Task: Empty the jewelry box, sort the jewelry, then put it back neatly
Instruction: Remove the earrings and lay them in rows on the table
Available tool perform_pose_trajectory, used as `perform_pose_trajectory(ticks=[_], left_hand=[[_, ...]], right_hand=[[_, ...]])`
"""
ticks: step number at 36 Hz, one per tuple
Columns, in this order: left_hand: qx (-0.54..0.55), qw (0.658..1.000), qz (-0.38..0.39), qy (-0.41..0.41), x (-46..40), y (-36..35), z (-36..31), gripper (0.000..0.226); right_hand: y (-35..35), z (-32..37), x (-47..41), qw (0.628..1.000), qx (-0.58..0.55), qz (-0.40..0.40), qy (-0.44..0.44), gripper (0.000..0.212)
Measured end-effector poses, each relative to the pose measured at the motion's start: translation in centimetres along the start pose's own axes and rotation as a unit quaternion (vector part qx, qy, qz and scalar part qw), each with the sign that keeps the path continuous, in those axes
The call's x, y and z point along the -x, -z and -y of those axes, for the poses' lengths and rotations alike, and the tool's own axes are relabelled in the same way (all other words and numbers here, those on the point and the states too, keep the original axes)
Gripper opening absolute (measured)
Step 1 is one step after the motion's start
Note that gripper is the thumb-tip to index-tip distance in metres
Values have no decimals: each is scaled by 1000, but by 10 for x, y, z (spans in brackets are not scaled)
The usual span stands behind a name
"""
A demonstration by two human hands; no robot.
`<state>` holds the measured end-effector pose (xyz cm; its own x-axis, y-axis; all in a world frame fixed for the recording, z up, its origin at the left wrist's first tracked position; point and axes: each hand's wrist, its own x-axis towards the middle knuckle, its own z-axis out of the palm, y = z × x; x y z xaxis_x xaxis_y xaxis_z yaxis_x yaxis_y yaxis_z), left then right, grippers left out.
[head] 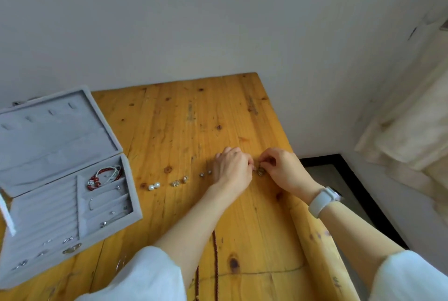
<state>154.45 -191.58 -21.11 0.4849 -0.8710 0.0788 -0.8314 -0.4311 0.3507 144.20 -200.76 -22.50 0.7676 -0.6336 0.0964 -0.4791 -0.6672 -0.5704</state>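
A grey velvet jewelry box [135,213] lies open at the table's left, its lid tipped back. Inside lie a red bead bracelet [95,180], thin chains and a few small silver pieces. On the wooden table [184,121] runs a row of earrings: two pearl studs [154,186], gold ones [179,181] and small silver studs [205,173]. At the row's right end my left hand [232,167] and my right hand [281,167] meet, fingers curled, pinching a small metal earring [260,171] between them.
A dark red braided cord [215,264] lies on the table near the front, between my forearms. The table's right edge drops to a floor with a black-framed panel [351,179]. A white wall stands behind. A pale watch band [321,201] is on my right wrist.
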Motion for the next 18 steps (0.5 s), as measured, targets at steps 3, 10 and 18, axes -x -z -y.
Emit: perform_pose_trajectory(ticks=[3, 10, 18], left_hand=[[3, 1000, -17, 10, -5, 0, 3, 22], [59, 993, -93, 33, 6, 11, 19, 26], [81, 982, -164, 41, 67, 38, 55, 22]], right_hand=[[1, 2, -4, 1000, -5, -8, -1, 16], [4, 12, 5, 996, -50, -79, -13, 24], [-13, 68, 24, 987, -112, -106, 53, 20]])
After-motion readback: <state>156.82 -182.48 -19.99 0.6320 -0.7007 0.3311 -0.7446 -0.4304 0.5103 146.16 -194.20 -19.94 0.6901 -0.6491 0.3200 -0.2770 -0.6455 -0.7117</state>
